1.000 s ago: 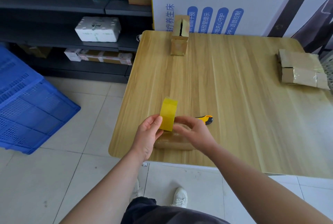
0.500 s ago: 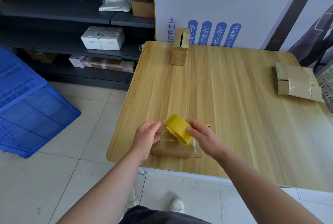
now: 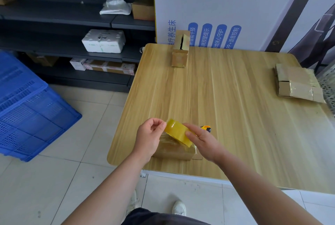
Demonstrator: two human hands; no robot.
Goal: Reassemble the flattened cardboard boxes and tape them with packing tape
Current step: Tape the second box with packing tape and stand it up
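Worktop [image 3: 235,116]: pale wood and the largest item; it carries the box at its near-left corner.

Crate [image 3: 27,107]: blue plastic, on the floor well left of the box.

Flat stack [image 3: 297,85]: folded cardboard with old tape, well right of the box and farther back.

Far box [image 3: 180,51]: stands upright with a slit open in its top, well behind the box.

Box [image 3: 174,150]: assembled and glossy with tape. Its long axis runs left to right along the worktop's near edge. It lies directly under both hands, nearer the left one.

Right hand [image 3: 203,139]: palm down, above the box's right end. The fingers are wrapped over the tape and carry it.

Left hand [image 3: 148,136]: above the box's left end, fingers curled. Thumb and forefinger pinch at the roll's left rim, probably on the free end, though that end is too small to make out.

Tape [image 3: 178,133]: a yellow roll held just above the box and tilted down to the right. Judged next: draw a strip leftward along the box's length.

Cutter [image 3: 206,128]: yellow and black, just behind the box's right end, mostly hidden by the right hand.
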